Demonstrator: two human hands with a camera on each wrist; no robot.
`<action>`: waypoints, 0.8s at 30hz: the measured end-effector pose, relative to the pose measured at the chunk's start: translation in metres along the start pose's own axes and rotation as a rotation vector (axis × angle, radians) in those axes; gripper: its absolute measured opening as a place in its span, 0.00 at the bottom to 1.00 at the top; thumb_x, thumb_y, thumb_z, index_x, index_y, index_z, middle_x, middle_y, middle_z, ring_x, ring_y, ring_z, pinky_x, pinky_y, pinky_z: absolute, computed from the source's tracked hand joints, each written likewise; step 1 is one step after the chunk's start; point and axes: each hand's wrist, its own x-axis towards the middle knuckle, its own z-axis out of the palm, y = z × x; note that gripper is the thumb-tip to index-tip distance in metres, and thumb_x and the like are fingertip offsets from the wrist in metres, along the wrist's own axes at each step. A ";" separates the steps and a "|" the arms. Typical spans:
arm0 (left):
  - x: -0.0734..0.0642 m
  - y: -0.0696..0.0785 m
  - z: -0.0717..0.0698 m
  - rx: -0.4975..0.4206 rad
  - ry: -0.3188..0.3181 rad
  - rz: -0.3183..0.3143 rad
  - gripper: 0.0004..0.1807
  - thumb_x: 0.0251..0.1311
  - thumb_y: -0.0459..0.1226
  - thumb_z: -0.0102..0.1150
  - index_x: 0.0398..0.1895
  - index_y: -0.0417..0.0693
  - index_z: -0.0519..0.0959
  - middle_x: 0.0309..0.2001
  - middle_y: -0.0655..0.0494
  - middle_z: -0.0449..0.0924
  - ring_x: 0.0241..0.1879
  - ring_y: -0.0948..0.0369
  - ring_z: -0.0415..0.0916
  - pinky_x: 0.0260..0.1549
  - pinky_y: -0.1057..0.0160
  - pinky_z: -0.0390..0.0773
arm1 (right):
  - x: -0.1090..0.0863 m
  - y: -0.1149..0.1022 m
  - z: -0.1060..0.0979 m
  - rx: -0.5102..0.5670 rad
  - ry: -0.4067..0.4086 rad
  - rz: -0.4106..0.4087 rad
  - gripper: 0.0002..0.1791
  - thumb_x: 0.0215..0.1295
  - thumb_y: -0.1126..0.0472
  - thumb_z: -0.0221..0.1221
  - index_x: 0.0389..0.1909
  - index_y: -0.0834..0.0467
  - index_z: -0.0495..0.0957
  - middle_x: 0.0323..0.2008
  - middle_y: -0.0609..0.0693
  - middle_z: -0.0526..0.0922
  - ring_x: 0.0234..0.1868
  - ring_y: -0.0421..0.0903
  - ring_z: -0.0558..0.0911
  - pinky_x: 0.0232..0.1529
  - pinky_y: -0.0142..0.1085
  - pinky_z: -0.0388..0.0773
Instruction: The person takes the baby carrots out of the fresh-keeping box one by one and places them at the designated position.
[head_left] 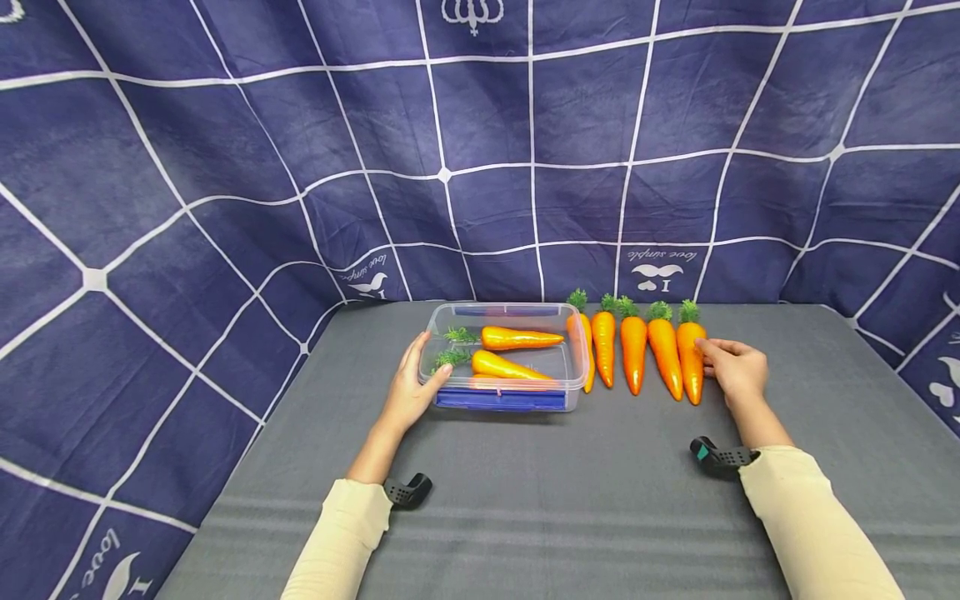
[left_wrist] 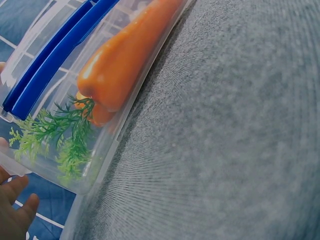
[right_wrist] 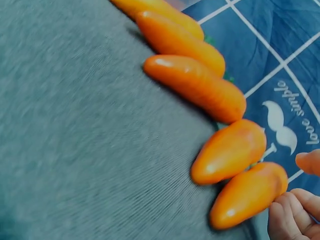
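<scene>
A clear plastic box (head_left: 577, 350) with a blue front latch holds orange carrots with green tops, among them an upper carrot (head_left: 517, 337) and a lower carrot (head_left: 506, 367). My left hand (head_left: 408, 387) rests against its left end, thumb by the front corner, fingers extended along the side. In the left wrist view, green leaves (left_wrist: 75, 145) show through the box wall. On the right, my right hand (head_left: 735, 371) touches the rightmost carrot (head_left: 690, 375) of a row. Its fingertips meet that carrot's side in the right wrist view, with another digit held apart.
To the left of that carrot lie several more, including a neighbouring carrot (head_left: 665, 358) and one beside the box (head_left: 587, 367). Everything stands on a grey cloth-covered table (head_left: 562, 500). A blue curtain (head_left: 487, 125) with white lines hangs behind.
</scene>
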 end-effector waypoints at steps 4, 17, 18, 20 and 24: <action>0.000 0.000 0.000 -0.001 0.003 0.005 0.40 0.62 0.46 0.61 0.74 0.44 0.58 0.73 0.41 0.56 0.71 0.48 0.54 0.68 0.46 0.53 | 0.001 -0.007 0.004 -0.037 -0.005 -0.018 0.10 0.60 0.57 0.67 0.36 0.57 0.78 0.15 0.34 0.79 0.18 0.32 0.80 0.22 0.25 0.78; 0.000 -0.001 0.000 0.008 -0.002 0.010 0.40 0.62 0.45 0.61 0.74 0.42 0.58 0.73 0.42 0.57 0.71 0.48 0.54 0.69 0.46 0.53 | -0.009 -0.026 0.032 0.029 -0.161 -0.058 0.05 0.59 0.56 0.69 0.31 0.49 0.81 0.21 0.40 0.83 0.23 0.36 0.82 0.27 0.28 0.81; 0.000 0.000 0.000 0.006 -0.001 0.011 0.40 0.61 0.45 0.61 0.74 0.42 0.58 0.73 0.42 0.57 0.71 0.48 0.54 0.69 0.46 0.53 | -0.011 -0.027 0.035 0.036 -0.176 -0.063 0.05 0.59 0.56 0.68 0.31 0.49 0.81 0.21 0.40 0.83 0.23 0.36 0.83 0.27 0.29 0.81; 0.000 0.000 0.000 0.007 -0.003 0.011 0.40 0.62 0.45 0.61 0.74 0.42 0.58 0.73 0.42 0.57 0.71 0.48 0.54 0.68 0.46 0.53 | -0.013 -0.030 0.040 0.065 -0.205 -0.066 0.04 0.59 0.56 0.69 0.31 0.49 0.82 0.22 0.40 0.83 0.23 0.37 0.83 0.27 0.29 0.82; 0.001 0.000 -0.001 0.010 -0.004 0.016 0.40 0.62 0.46 0.60 0.74 0.42 0.58 0.73 0.42 0.57 0.71 0.48 0.54 0.68 0.46 0.53 | -0.016 -0.034 0.050 0.101 -0.236 -0.092 0.04 0.60 0.59 0.68 0.33 0.53 0.82 0.23 0.38 0.84 0.23 0.38 0.83 0.28 0.29 0.82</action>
